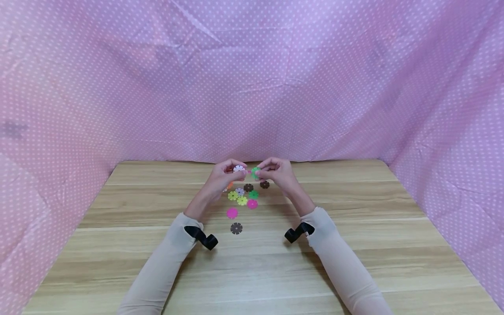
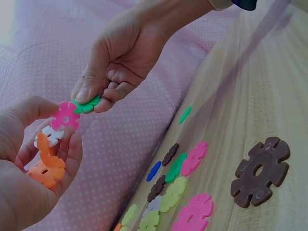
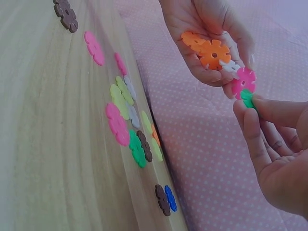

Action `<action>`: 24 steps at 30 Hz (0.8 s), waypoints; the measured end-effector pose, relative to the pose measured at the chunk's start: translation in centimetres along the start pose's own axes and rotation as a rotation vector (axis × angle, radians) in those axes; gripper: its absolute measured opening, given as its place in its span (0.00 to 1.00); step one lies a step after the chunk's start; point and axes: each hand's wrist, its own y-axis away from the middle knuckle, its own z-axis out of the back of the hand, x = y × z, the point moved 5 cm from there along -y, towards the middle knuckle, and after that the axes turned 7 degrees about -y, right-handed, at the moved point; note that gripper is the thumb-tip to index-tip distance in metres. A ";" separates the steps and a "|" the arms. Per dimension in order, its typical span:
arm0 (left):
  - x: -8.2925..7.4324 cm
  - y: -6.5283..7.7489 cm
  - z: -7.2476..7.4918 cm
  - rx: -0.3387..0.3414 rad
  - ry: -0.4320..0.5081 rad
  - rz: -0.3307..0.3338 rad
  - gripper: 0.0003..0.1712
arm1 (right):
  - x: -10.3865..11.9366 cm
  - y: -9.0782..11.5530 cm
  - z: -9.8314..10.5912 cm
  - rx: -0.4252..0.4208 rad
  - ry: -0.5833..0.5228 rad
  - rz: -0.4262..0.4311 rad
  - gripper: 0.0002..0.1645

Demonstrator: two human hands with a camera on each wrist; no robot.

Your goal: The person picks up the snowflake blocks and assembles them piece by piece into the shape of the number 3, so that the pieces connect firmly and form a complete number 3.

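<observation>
My left hand [image 1: 220, 177] holds a short chain of notched plastic discs above the table. In the left wrist view the chain has orange discs [image 2: 54, 168], a white disc [image 2: 54, 133] and a pink disc [image 2: 61, 112] at its far end. Between thumb and fingers, my right hand [image 1: 280, 175] pinches a green disc [image 3: 247, 97]. Its edge meets the rim of the pink disc; whether the slots are fully engaged, I cannot tell. The right fingers cover part of the green disc.
Loose discs lie on the wooden table [image 1: 354, 262] below the hands: brown [image 1: 233, 228], pink [image 1: 232, 213], yellow [image 1: 242, 201], green and others, some overlapping. Behind the table's far edge hangs a pink dotted cloth [image 1: 252, 87].
</observation>
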 end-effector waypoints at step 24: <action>0.3 0.0 -1.0 0.154 -0.025 0.042 0.19 | -0.7 -0.2 -0.2 -0.024 0.037 -0.018 0.12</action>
